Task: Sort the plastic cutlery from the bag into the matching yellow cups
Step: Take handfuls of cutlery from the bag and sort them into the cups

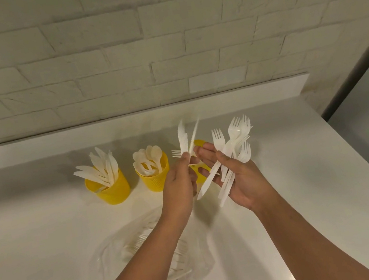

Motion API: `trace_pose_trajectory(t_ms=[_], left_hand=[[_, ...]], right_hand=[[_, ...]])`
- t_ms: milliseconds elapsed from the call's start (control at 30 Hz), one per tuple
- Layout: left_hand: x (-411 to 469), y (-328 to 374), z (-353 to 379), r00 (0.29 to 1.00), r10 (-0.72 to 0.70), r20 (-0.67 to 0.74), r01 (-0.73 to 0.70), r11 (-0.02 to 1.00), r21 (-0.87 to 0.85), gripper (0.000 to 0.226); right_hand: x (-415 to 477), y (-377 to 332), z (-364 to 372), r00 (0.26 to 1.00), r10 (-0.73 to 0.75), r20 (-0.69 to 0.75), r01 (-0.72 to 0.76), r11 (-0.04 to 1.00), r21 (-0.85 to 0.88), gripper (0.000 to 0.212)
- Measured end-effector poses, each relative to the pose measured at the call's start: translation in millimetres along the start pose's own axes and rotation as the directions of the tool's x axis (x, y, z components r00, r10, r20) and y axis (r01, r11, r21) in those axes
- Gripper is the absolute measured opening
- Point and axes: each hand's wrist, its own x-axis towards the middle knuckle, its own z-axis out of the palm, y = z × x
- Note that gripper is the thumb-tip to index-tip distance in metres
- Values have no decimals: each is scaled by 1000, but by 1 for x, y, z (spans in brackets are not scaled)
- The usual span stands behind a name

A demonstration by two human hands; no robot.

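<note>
Three yellow cups stand in a row at the back of the white worktop (45,226). The left cup (111,189) holds knives, blades up and fanned to the left. The middle cup (154,177) holds spoons, bowls up. The third cup (200,143) is mostly hidden behind the hands; a fork's tines (176,153) poke out to its left.

The left hand (179,187) pinches two knives (182,140) between thumb and fingers (185,158), blades pointing up and away. The right hand (236,175) lies palm up, fingers loosely curled around a bundle of forks (231,146), tines up and away, handles slanting down towards the left. A clear bag (153,251) with more cutlery lies near the front, under the left forearm.
</note>
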Motion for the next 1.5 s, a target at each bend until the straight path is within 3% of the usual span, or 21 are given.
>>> trace_pose_trajectory(t_ms=[100, 267, 533, 733, 900, 1133, 1200, 1500], left_hand=[[-3, 7, -2, 994, -15, 109, 5, 995, 96, 32], [-4, 3, -1, 980, -28, 197, -21, 970, 242, 13], [-5, 0, 3, 985, -46, 166, 39, 998, 42, 9], [-4, -2, 3, 990, -60, 127, 57, 998, 32, 12], [3, -8, -2, 987, -108, 123, 107, 994, 13, 16], [0, -11, -8, 986, 44, 161, -86, 960, 267, 12], [-1, -14, -10, 978, 83, 189, -140, 941, 309, 23], [2, -14, -19, 967, 54, 249, -79, 993, 89, 28]], right_hand=[[-1, -3, 3, 1000, -9, 18, 10, 1000, -13, 75], [2, 2, -3, 1000, -10, 26, 12, 998, -59, 43], [4, 13, 6, 997, 24, -74, -25, 999, -22, 39], [3, 13, 6, 997, -20, -71, 26, 996, 83, 40], [6, 7, 6, 994, -35, -100, 42, 996, 73, 36], [8, 10, 10, 990, -14, -143, 27, 996, 89, 34], [9, 13, 10, 988, -9, -153, 25, 994, 104, 35], [9, -1, 4, 996, -9, -93, 3, 998, -70, 32]])
